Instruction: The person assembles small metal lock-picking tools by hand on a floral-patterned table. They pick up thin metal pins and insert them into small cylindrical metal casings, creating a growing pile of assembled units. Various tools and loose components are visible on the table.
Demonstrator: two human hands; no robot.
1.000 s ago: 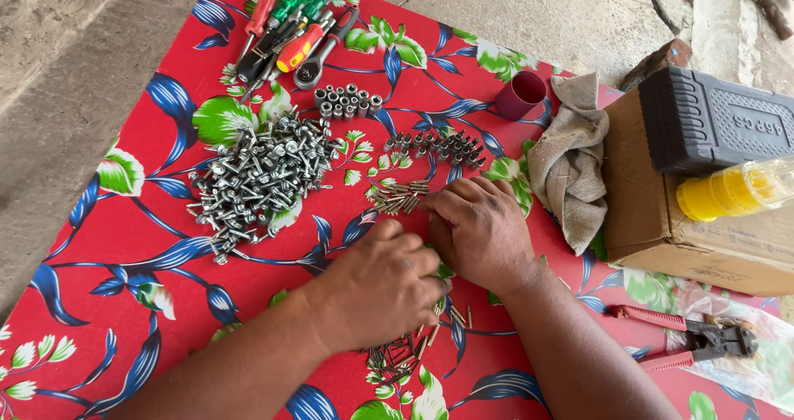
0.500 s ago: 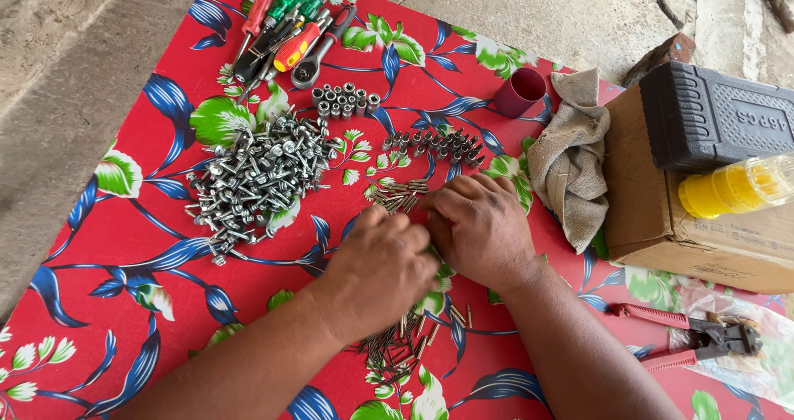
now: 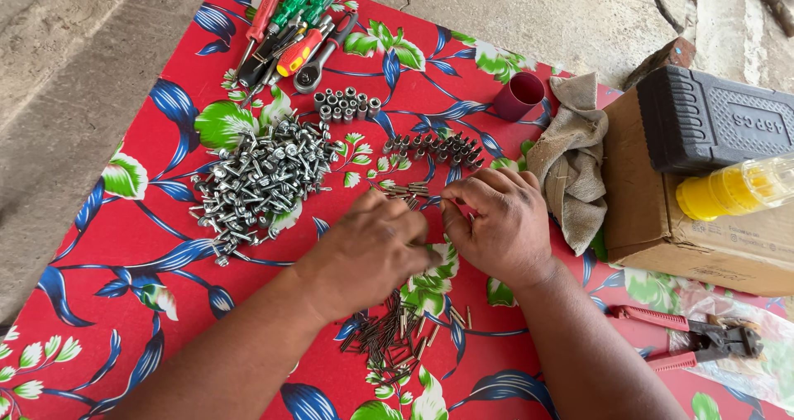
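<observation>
My left hand [image 3: 364,250] and my right hand [image 3: 499,221] rest knuckles-up in the middle of a red flowered cloth [image 3: 124,304], fingertips nearly meeting. They cover whatever lies between them, so I cannot tell if they pinch anything. Thin dark pins [image 3: 395,337] lie in a loose heap just below the hands. A few more pins [image 3: 408,191] sit just above the fingers. A big pile of silver screws [image 3: 260,180] lies to the left of my left hand.
Screwdrivers and a ratchet [image 3: 289,31] lie at the cloth's top. Small sockets [image 3: 346,104] and a row of dark bolts [image 3: 434,147] sit above the hands. A maroon cup [image 3: 519,96], grey rag [image 3: 571,159], cardboard box [image 3: 662,221], black case [image 3: 715,118], yellow bottle [image 3: 736,188], red-handled cutters [image 3: 686,341] lie right.
My left hand has slid up and to the right until its fingers meet those of my right hand. My right hand has hardly moved.
</observation>
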